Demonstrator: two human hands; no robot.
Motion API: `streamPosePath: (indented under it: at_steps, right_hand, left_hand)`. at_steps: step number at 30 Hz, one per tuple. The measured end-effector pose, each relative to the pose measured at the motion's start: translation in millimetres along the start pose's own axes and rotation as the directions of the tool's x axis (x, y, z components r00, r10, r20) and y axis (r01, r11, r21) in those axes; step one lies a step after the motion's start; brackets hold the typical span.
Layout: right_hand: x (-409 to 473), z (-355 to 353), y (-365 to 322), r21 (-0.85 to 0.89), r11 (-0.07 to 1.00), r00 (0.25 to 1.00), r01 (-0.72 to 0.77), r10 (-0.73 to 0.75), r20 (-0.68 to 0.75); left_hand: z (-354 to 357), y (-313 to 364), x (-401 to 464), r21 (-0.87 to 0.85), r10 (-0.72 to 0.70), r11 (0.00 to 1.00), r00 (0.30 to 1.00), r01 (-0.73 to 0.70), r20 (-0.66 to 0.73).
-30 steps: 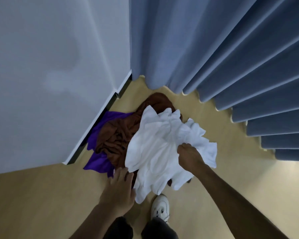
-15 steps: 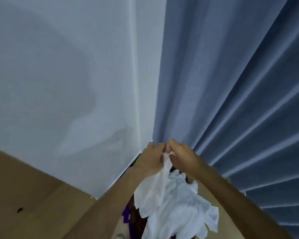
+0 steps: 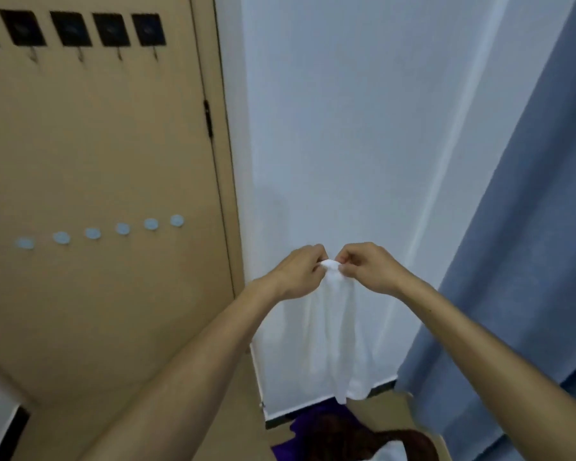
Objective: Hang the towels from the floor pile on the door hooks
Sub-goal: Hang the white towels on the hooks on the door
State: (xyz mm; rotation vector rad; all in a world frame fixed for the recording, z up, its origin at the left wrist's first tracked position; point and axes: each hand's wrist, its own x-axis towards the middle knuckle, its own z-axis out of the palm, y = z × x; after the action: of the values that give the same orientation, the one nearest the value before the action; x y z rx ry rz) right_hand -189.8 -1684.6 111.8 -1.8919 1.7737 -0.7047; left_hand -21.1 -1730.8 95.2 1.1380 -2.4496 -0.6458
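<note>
A white towel hangs down in front of the white wall, held up by its top edge. My left hand and my right hand pinch that edge side by side, close together. On the floor below lies the pile: a brown towel on top of a purple towel, with a bit of white cloth at the bottom edge. The tan door on the left carries a row of several black-backed hooks near its top, all bare.
A white wall stands straight ahead, and a blue curtain hangs at the right down to the wooden floor. A row of several pale round stickers crosses the door at mid height.
My view has risen from the floor pile to the door and wall. Both hands lifted the white towel off the pile and now hold it up by its top edge.
</note>
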Motion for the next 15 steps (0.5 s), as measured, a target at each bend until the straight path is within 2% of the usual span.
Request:
streamPosePath:
  at_steps: [4, 8, 11, 15]
  right_hand:
    - [17, 18, -64, 0.106, 0.988, 0.994, 0.109, -0.106, -0.039]
    - [27, 59, -122, 0.066, 0.983, 0.983, 0.173, -0.177, 0.054]
    - [33, 94, -163, 0.093, 0.977, 0.976, 0.192, -0.2, 0.087]
    - [37, 142, -218, 0.114, 0.962, 0.952, 0.247, -0.263, 0.158]
  left_hand:
    - [-54, -23, -40, -0.077, -0.132, 0.989, 0.991, 0.129, -0.036]
    - [-94, -59, -93, -0.07, -0.207, 0.975, 0.978, 0.209, 0.041]
    - [-126, -87, -136, -0.085, -0.237, 0.967, 0.971, 0.24, 0.042]
    - [-171, -124, -192, -0.261, -0.301, 0.923, 0.953, 0.282, -0.032]
